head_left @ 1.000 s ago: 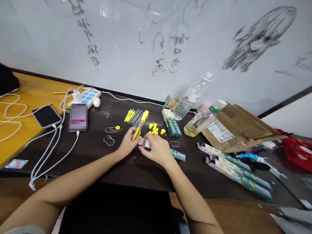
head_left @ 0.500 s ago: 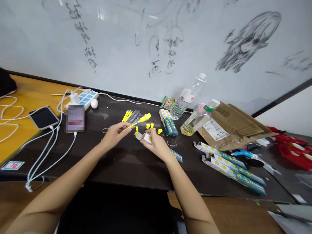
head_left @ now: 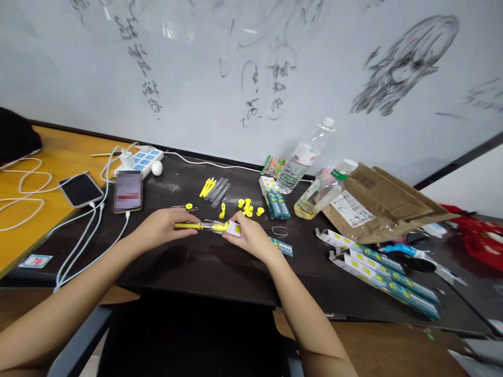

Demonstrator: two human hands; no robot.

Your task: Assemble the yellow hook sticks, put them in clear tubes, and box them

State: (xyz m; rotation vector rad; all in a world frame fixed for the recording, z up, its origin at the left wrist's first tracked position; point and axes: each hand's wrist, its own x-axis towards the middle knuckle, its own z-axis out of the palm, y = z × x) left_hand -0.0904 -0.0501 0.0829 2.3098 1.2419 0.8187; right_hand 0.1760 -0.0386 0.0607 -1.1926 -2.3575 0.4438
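My left hand (head_left: 171, 226) grips a slim yellow-and-clear pen-like tube (head_left: 206, 226), held level and pointing right. In my right hand (head_left: 245, 235) is a narrow cardboard box, whose white end (head_left: 234, 229) carries a yellow square. The tube's yellow tip meets that end; whether it is inside cannot be told. Past my right wrist shows a teal printed length (head_left: 283, 246), apparently the same box. Small yellow caps (head_left: 247, 206) lie beyond my right hand. Clear tubes (head_left: 220, 192) and slim yellow parts (head_left: 207, 187) lie farther back. Near my left fingers is a bent wire clip (head_left: 192, 209).
Teal-and-white boxes stand at the back (head_left: 273, 196) and lie at right (head_left: 385, 283). Two bottles (head_left: 301, 167) (head_left: 326, 188) and a brown parcel (head_left: 377, 204) are behind. Phones (head_left: 81, 189) (head_left: 128, 191), white cables and a power strip (head_left: 143, 159) occupy the left.
The tube has come down and turned level, its yellow tip now at the box's end. My left hand has moved left and lower, uncovering a yellow cap and wire clip.
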